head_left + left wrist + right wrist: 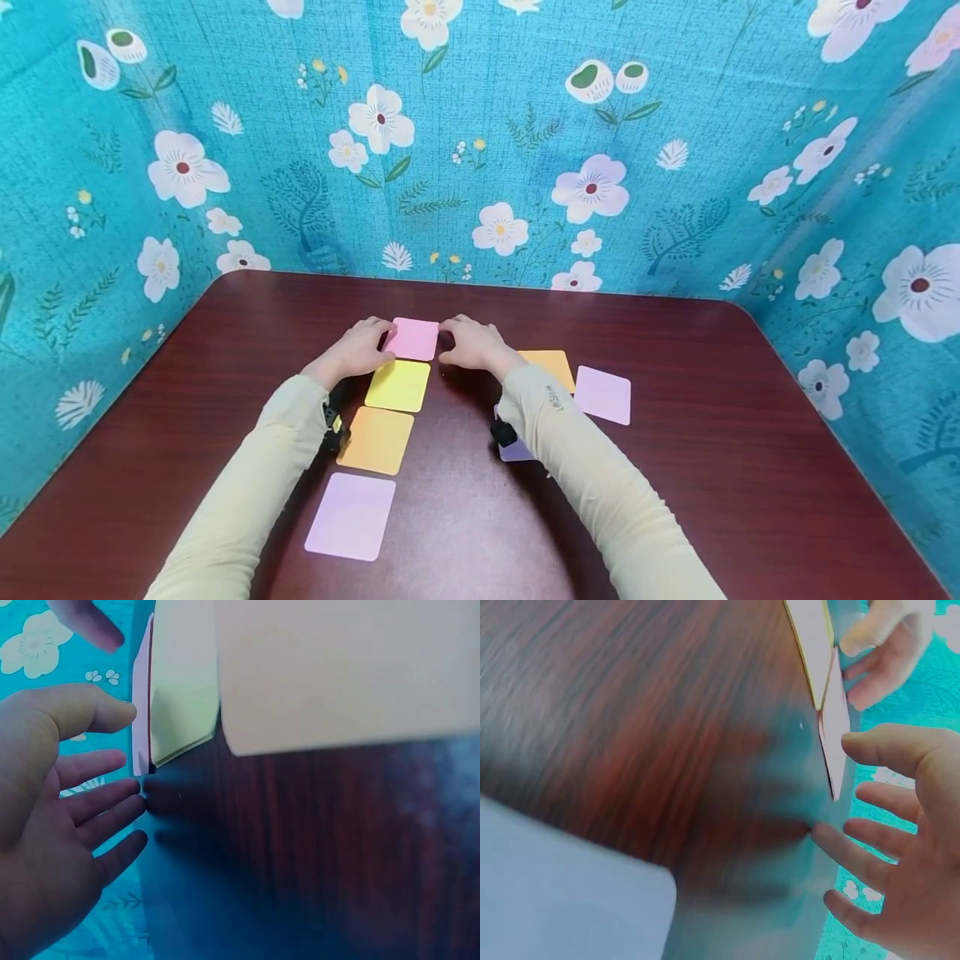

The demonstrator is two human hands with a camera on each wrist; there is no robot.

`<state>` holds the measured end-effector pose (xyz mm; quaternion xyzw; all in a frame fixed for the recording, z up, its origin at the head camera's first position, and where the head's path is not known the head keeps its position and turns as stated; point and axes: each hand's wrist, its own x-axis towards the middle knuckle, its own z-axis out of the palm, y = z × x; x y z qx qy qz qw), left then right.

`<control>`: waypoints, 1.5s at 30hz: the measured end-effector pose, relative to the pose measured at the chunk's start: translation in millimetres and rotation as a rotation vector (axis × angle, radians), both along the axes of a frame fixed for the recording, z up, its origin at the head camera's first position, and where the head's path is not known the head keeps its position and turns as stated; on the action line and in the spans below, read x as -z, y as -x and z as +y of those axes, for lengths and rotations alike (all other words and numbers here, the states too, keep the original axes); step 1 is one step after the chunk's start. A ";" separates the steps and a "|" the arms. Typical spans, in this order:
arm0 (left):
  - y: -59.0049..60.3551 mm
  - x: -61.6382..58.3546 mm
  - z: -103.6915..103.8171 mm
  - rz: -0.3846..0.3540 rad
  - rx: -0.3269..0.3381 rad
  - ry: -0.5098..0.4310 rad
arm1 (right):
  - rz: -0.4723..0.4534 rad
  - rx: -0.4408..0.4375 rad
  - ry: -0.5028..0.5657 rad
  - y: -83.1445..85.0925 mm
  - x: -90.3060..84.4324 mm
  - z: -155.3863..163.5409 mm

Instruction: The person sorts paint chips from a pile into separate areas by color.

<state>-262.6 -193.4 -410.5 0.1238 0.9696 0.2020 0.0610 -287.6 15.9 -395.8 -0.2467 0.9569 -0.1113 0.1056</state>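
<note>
A pink square card (415, 340) lies at the far end of a column, its near edge next to a yellow card (399, 387). My left hand (362, 348) is at the pink card's left side, fingers extended; in the left wrist view its thumb tip meets the pink card's edge. At the opposite side, my right hand (474, 343) has its fingertips by the pink card's right edge. The right wrist view shows that hand (907, 832) with spread fingers and its thumb at the pink card (836, 735). Neither hand grips anything.
Nearer in the column lie an orange card (377, 440) and a lilac card (351, 515). By the right forearm are another orange card (551, 367), a pale lilac card (603, 395) and a partly hidden purple card (516, 452). A flowered blue curtain (450, 167) hangs behind the table (690, 375).
</note>
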 end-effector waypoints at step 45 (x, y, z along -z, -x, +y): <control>-54.6 -23.2 88.3 0.166 0.270 0.092 | 0.041 -0.078 -0.017 -68.9 -14.8 98.4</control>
